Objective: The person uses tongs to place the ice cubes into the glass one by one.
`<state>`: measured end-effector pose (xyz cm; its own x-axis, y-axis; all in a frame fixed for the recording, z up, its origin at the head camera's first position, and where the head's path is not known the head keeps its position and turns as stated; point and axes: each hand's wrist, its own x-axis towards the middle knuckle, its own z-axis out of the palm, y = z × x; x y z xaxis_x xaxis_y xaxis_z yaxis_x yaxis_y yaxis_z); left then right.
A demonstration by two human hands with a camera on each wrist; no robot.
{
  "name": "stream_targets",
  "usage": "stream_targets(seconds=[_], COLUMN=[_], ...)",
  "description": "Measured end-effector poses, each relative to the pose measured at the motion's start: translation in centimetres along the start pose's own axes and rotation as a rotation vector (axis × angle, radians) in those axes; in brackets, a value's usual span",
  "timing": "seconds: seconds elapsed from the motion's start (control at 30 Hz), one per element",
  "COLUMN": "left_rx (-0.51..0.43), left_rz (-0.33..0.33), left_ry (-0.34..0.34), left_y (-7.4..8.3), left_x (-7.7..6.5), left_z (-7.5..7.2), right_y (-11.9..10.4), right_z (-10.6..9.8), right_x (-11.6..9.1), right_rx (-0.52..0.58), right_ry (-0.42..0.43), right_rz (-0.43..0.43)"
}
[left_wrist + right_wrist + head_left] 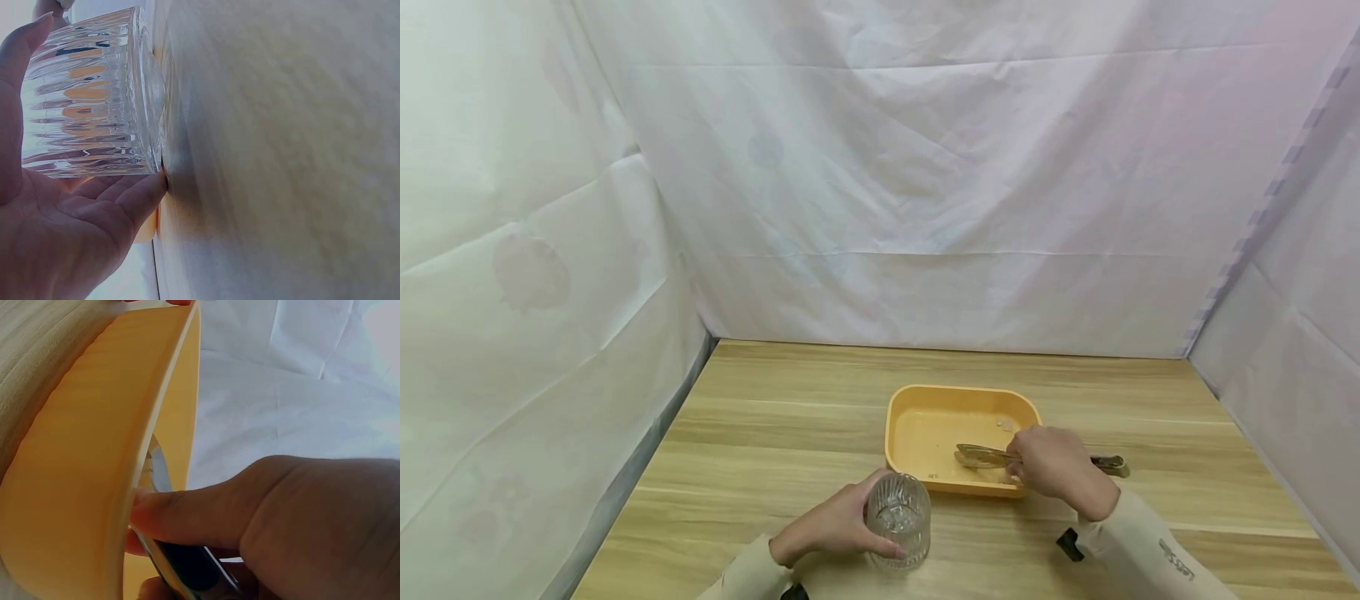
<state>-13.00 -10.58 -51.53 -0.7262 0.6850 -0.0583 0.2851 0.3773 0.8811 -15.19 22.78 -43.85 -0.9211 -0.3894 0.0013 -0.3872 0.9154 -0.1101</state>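
A ribbed clear glass (901,525) stands on the table in front of the yellow tray. My left hand (844,521) is wrapped around its left side, thumb toward the near face; the left wrist view shows the same glass (94,103) close to the wood. Some clear matter shows inside it, too unclear to name. My right hand (1054,467) grips metal tongs (981,456) over the tray's right near corner, their tips down inside. In the right wrist view, the thumb presses along the tongs (190,565) behind the tray wall.
The yellow tray (917,392) holds a few small clear pieces (1006,424) near its far right corner. Wooden tabletop (760,450) extends around it. White cloth walls (917,183) close in the back and both sides.
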Motion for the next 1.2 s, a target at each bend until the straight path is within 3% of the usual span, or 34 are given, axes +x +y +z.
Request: stream_targets(seconds=[0.33,1.2], left_rx=[-0.001,0.012], left_rz=[-0.001,-0.003], left_ry=[-0.003,-0.004], left_y=[0.1,0.0], left_x=[0.0,0.0], left_z=[0.0,0.0], right_y=[0.4,0.4], right_z=[-0.1,-1.4], right_x=[0.3,-0.1], right_rx=[-0.045,-0.002], right_ry=[0.026,0.058], right_rz=[-0.001,0.019])
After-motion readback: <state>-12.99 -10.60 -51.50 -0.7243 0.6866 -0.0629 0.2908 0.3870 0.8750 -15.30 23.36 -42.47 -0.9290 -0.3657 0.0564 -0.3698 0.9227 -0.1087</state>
